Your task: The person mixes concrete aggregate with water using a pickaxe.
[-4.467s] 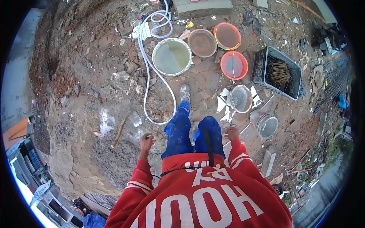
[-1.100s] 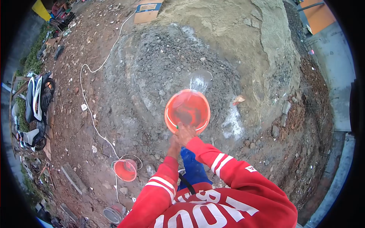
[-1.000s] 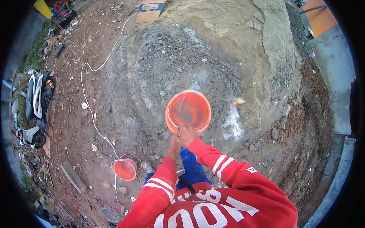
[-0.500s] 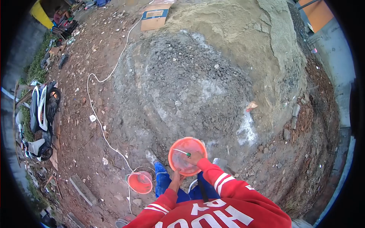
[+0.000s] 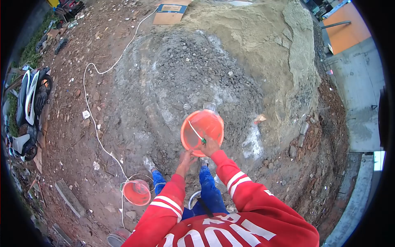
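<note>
An orange bucket (image 5: 205,123) is held out in front of me, over the near part of a grey heap of mixed sand or mortar (image 5: 181,74). My right hand (image 5: 210,146) is closed round the green grip of the bucket's white handle at the near right rim. At the near left rim, my left hand (image 5: 187,159) has its fingers pressed against the bucket's edge. Something clear or splashing, too blurred to tell, shows at the bucket's far rim.
A second orange bucket (image 5: 137,192) stands at the lower left beside a white hose (image 5: 98,140). Pale sand (image 5: 263,33) lies behind the heap, with a cardboard sheet (image 5: 170,14) at the top. A motorbike (image 5: 31,103) is at the left, a concrete wall (image 5: 362,90) at the right.
Both hands have moved the bucket forward, away from my body and over the heap. My arms are stretched further out. The view has shifted to the right, and my legs stand further apart.
</note>
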Motion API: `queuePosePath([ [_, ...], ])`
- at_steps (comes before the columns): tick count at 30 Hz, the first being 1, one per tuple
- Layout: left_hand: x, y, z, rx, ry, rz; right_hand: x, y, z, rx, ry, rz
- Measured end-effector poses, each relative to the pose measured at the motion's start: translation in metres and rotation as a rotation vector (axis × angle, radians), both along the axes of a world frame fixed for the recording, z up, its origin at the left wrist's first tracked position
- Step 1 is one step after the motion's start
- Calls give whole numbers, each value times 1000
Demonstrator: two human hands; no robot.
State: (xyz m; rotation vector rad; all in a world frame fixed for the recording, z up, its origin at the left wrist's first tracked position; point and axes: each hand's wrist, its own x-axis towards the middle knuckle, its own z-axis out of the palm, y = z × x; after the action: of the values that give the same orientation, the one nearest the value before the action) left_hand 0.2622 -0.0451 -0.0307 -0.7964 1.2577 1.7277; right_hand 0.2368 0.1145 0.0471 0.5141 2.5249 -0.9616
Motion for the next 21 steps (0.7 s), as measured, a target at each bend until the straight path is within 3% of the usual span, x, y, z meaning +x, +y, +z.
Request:
queuePosePath([
  [3, -14, -6, -24, 44, 35, -75, 22, -13, 5, -2, 181, -5],
  [7, 16, -24, -12, -30, 19, 49, 45, -37, 11, -32, 197, -35],
  [10, 40, -30, -7, -74, 15, 139, 49, -49, 12, -80, 170, -19],
  [12, 69, -46, -27, -156, -61, 224, 50, -54, 11, -166, -96, -66],
  [13, 79, -56, -39, -189, -121, 260, 55, -60, 1, -180, -89, -85],
  [16, 92, -75, -31, -360, -252, 161, 66, -65, -36, -23, 44, -4],
  [18, 98, -77, -14, -505, -337, 50, 67, -55, -43, -228, -296, -86],
  [21, 100, -68, 7, -456, -263, -9, 77, -29, -66, -259, -277, -41],
])
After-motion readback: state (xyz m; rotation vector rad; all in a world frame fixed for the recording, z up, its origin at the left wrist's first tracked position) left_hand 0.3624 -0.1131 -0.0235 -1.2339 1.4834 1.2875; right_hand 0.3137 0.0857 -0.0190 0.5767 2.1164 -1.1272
